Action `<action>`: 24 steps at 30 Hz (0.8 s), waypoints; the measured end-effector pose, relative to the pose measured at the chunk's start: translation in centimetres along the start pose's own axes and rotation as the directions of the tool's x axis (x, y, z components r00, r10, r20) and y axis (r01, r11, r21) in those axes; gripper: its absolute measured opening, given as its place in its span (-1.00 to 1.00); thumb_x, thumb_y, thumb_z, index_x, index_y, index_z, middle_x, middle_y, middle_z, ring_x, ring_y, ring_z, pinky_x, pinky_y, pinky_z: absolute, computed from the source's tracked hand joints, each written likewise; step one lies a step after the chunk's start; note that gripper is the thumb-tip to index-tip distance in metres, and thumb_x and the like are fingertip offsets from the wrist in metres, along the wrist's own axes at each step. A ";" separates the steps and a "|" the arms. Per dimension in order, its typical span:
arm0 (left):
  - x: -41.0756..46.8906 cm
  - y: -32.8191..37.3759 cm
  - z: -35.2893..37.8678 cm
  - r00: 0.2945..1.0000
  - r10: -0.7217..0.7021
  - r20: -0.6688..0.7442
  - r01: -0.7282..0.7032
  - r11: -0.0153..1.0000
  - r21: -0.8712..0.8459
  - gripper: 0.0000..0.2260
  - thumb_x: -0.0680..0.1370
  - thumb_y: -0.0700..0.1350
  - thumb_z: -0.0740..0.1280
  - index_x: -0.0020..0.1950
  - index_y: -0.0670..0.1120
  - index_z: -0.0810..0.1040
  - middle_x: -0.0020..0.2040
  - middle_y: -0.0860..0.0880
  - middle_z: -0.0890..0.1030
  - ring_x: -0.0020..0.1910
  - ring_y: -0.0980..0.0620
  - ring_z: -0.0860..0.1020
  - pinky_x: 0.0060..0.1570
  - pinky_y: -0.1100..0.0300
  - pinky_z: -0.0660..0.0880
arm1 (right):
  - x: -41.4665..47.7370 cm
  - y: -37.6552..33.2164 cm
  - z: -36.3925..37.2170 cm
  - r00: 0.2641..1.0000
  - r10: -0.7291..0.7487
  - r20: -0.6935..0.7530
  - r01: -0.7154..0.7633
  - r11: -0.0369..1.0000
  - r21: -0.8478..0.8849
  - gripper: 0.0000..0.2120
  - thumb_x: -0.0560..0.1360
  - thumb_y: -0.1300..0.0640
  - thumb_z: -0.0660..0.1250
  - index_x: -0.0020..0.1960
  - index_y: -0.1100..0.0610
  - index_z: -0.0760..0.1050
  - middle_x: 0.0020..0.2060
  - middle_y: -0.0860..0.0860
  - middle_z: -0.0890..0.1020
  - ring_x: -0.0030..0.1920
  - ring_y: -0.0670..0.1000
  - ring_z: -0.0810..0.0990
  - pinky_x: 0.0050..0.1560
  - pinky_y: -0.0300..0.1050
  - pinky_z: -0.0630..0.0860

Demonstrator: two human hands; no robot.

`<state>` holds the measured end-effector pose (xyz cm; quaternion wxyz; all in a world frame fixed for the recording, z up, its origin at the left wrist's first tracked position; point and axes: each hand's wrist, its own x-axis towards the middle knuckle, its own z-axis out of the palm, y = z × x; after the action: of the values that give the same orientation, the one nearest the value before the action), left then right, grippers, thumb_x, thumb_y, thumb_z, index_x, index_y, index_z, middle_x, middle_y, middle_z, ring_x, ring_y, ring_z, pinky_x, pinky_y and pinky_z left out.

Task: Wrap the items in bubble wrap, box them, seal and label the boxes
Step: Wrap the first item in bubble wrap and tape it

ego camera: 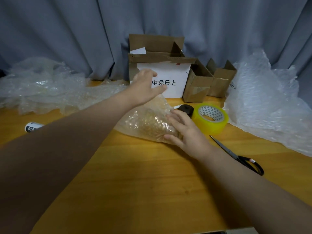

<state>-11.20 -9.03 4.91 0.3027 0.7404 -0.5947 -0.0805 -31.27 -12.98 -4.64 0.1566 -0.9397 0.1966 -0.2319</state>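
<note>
Left hand (145, 86) spread over wrapped bundle (146, 122); right hand (187, 132) flat on its right edge, tape roll (210, 122) beside.

Dim, soft indoor light; the left forearm (50, 149) lies in deep shadow, the left hand (145, 86) is motion-blurred, and wide-angle distortion stretches the edges.

Boxes: three are standing at the back: big box (175, 71), mid box (196, 88), small box (221, 81). Bubble wrap: two loose heaps are lying out, left heap (43, 85) and right heap (263, 102), plus one wrapped bundle (145, 122). Tape roll (210, 122): one. Scissors (236, 156): one pair. Black item (185, 109): one. Tube (32, 127): one. Hands: two are showing, left hand (145, 86), right hand (187, 132).
</note>
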 end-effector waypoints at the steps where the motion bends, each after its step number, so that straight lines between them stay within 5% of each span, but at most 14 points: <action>1: 0.9 0.1 0.1 0.994 -0.039 0.102 0.039 0.999 -0.002 -0.36 0.49 0.23 0.30 0.43 -0.10 0.26 0.40 -0.04 0.31 0.42 -0.04 0.25 0.33 0.11 0.22 | -0.2 0.0 0.1 0.999 -0.027 -0.019 0.027 0.999 -0.026 -0.34 0.52 -0.21 0.19 0.46 0.20 0.31 0.41 0.13 0.32 0.41 0.11 0.32 0.40 0.06 0.34; 5: 3.1 1.5 0.2 0.858 -0.224 0.463 0.141 0.968 0.207 -0.07 0.28 0.52 0.23 0.45 -0.07 0.29 0.39 0.03 0.36 0.37 -0.02 0.33 0.36 0.05 0.26 | -0.9 -0.4 0.5 0.994 -0.087 -0.072 0.082 0.994 -0.069 -0.40 0.56 -0.19 0.13 0.43 0.20 0.34 0.33 0.14 0.39 0.34 0.11 0.36 0.35 -0.07 0.33; 8: 3.5 2.3 -0.1 0.795 -0.265 0.545 0.118 0.950 0.290 -0.36 0.36 0.26 0.42 0.23 -0.20 0.51 0.26 -0.11 0.53 0.20 -0.06 0.48 0.20 0.07 0.40 | -1.0 -0.4 0.3 0.997 -0.019 -0.069 0.021 0.999 0.024 -0.46 0.53 -0.10 0.28 0.44 0.11 0.34 0.43 0.12 0.22 0.41 0.02 0.24 0.39 -0.13 0.24; 11: 3.0 1.9 0.2 0.905 -0.042 0.424 0.031 0.999 0.034 -0.84 0.40 -0.06 0.50 -0.08 -0.08 0.65 -0.04 -0.04 0.65 0.05 -0.01 0.58 0.06 0.14 0.46 | -0.4 -0.5 -0.3 0.990 0.144 -0.010 -0.140 0.974 0.179 -0.46 0.50 -0.04 0.36 0.45 -0.03 0.34 0.49 0.02 0.03 0.38 -0.11 0.14 0.41 -0.19 0.14; 13: 2.0 1.3 0.2 0.947 0.081 0.310 -0.040 0.990 -0.136 -0.94 0.40 -0.10 0.51 -0.19 0.01 0.66 -0.10 -0.02 0.67 0.00 0.02 0.60 0.07 0.16 0.47 | 0.1 -0.6 -0.6 0.984 0.176 0.022 -0.176 0.959 0.220 -0.45 0.50 -0.04 0.36 0.46 -0.01 0.33 0.46 -0.01 0.16 0.38 -0.09 0.20 0.44 -0.17 0.17; 18: -1.1 0.3 0.7 0.949 0.213 0.231 -0.174 0.968 -0.179 -0.90 0.53 -0.10 0.37 -0.07 -0.08 0.66 -0.11 0.02 0.67 -0.15 0.19 0.59 -0.10 0.31 0.51 | 0.7 -0.3 -1.0 0.974 0.226 0.029 -0.225 0.934 0.278 -0.45 0.50 -0.03 0.37 0.44 0.05 0.36 0.35 -0.02 0.43 0.34 -0.04 0.38 0.39 -0.13 0.28; 20: -2.5 0.1 1.3 0.959 0.224 0.175 -0.200 0.969 -0.147 -0.88 0.55 -0.16 0.33 -0.01 -0.08 0.66 -0.08 0.05 0.65 -0.16 0.29 0.55 -0.13 0.47 0.46 | 0.9 -0.2 -1.2 0.968 0.245 0.047 -0.247 0.913 0.323 -0.48 0.48 -0.04 0.40 0.39 0.04 0.39 0.27 -0.02 0.51 0.15 -0.11 0.50 0.29 0.00 0.43; 22: -3.5 -0.3 2.0 0.960 0.247 0.132 -0.229 0.964 -0.135 -0.77 0.53 -0.29 0.31 0.05 -0.03 0.66 -0.03 0.06 0.66 -0.08 0.22 0.58 -0.04 0.35 0.50 | 0.9 -0.1 -1.1 0.960 0.277 0.045 -0.273 0.885 0.378 -0.57 0.46 -0.03 0.43 0.22 0.03 0.32 0.11 -0.02 0.55 -0.09 -0.17 0.51 0.02 0.07 0.57; 24: -4.1 -0.8 2.3 0.952 0.269 0.149 -0.252 0.960 -0.123 -0.66 0.51 -0.36 0.30 0.14 0.00 0.64 0.05 0.07 0.65 0.05 0.13 0.57 0.09 0.26 0.48 | 0.8 0.2 -0.9 0.951 0.307 0.027 -0.286 0.845 0.451 -0.55 0.45 0.03 0.45 0.11 0.04 0.20 0.02 -0.03 0.53 -0.15 -0.22 0.49 -0.14 -0.13 0.54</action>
<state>-12.78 -5.88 1.67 0.2982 0.6298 -0.7052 -0.1309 -31.10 -13.68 -3.63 0.3990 -0.8306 0.2837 -0.2655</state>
